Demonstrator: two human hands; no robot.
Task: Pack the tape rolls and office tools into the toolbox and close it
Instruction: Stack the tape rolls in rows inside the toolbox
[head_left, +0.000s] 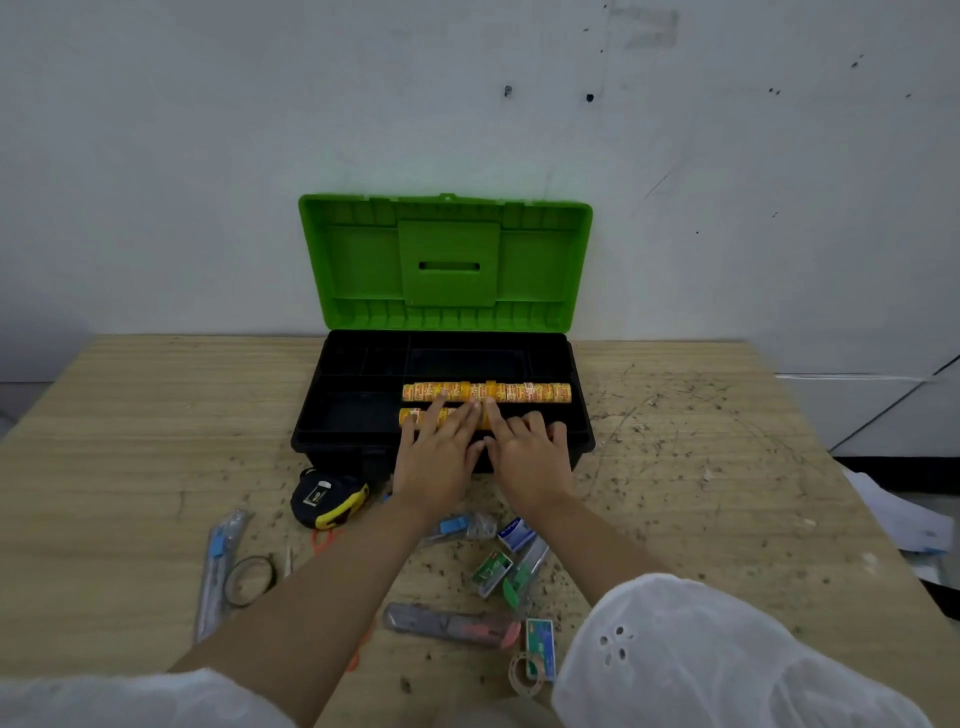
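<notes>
Left of the work, on the wooden table, a thin black tape ring and a yellow-and-black tape measure remain unpacked; the tape measure lies just beside the front left corner of the toolbox. The green lid stands fully open against the wall. My left hand lies flat, fingers straight and slightly fanned, pressing on the front row of orange tape rolls; its fingertips reach the rear row of tape rolls. Both rows lie in the box with their long axis left to right, parallel to the front wall and square to my forearms. My right hand rests alongside, index finger extended onto the rolls, the others relaxed over the front compartment and covering whatever lies beneath. Judgement: rolls are seated; the loose tools lie behind both hands, nearer me. The small green staple box and the utility knife favour the right hand.
</notes>
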